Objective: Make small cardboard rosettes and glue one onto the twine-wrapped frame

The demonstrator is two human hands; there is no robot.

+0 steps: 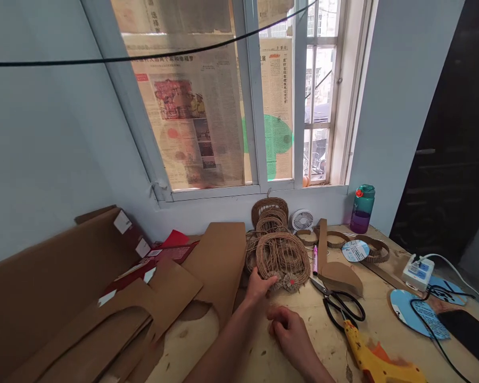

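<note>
My left hand (259, 286) has its fingers closed at the lower left edge of an oval woven rope piece (283, 255), by one of two small coiled rosettes. The other rosette (291, 282) has a red centre and sits at the lower right of the oval. More woven brown rope pieces (269, 210) lean behind it against the wall. Just below, over the bare wood, my right hand (291, 332) is curled with fingers drawn in, apart from the woven piece. Nothing shows between those fingers.
Scissors (337, 303) and a yellow glue gun (379, 361) lie to the right, with a pink marker (315, 260) nearer the middle. Cut cardboard (215, 255) covers the left. A small fan (302, 219), a bottle (362, 210) and a power strip (418, 271) stand farther off.
</note>
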